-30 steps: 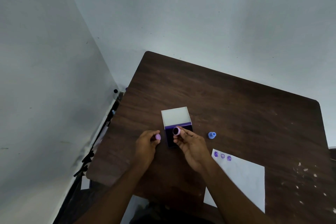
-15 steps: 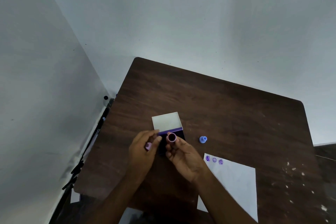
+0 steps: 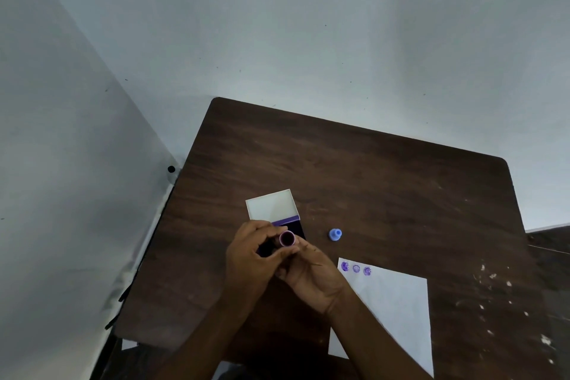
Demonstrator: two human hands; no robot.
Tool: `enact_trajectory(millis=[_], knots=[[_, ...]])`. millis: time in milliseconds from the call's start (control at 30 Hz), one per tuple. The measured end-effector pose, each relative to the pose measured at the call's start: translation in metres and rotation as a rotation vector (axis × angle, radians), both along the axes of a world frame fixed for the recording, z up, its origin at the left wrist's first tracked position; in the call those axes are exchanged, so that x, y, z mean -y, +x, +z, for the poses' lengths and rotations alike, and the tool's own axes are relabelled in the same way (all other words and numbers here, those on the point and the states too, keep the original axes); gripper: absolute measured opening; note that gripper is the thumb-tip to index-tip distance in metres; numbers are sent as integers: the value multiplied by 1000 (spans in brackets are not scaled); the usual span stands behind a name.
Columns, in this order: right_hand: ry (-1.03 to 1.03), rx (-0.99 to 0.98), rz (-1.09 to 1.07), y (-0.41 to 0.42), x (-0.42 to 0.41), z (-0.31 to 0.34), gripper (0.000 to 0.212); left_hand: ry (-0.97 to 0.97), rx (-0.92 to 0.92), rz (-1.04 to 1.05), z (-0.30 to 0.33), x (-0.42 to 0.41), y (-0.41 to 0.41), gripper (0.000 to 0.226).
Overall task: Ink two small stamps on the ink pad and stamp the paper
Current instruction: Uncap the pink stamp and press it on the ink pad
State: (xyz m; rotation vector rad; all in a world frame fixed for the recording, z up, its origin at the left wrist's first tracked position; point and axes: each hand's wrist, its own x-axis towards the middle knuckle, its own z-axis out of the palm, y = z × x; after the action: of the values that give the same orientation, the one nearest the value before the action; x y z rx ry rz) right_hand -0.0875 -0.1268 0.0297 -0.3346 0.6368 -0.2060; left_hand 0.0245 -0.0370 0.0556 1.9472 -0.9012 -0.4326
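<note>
Small round pink stamp [image 3: 287, 238], rim pale, face stained dark purple and turned up toward the camera, is held above the open purple ink pad [image 3: 296, 227] with its white lid [image 3: 272, 204] raised. Left hand [image 3: 251, 262] and right hand [image 3: 311, 276] meet at it; fingers [image 3: 285, 251] of both curl round the stamp. White paper sheet [image 3: 391, 311] lies right on the dark wooden bench [image 3: 385, 182], bearing three purple round prints [image 3: 356, 268]. Small blue stamp [image 3: 335, 234] stands apart, between pad and paper.
</note>
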Motion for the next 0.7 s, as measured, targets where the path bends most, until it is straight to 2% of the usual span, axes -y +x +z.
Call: enact_trajectory(millis=[267,600,700], knots=[[57,11,-3,-3,7,-1,45,88,-61,12,4,9,-4,45],[174,69,-1,-10,14,-13,36,0,-92,65,-5,12,-13,33],[140,97,39,-11,18,-15,36,-25,-78,75,-12,12,-14,31]])
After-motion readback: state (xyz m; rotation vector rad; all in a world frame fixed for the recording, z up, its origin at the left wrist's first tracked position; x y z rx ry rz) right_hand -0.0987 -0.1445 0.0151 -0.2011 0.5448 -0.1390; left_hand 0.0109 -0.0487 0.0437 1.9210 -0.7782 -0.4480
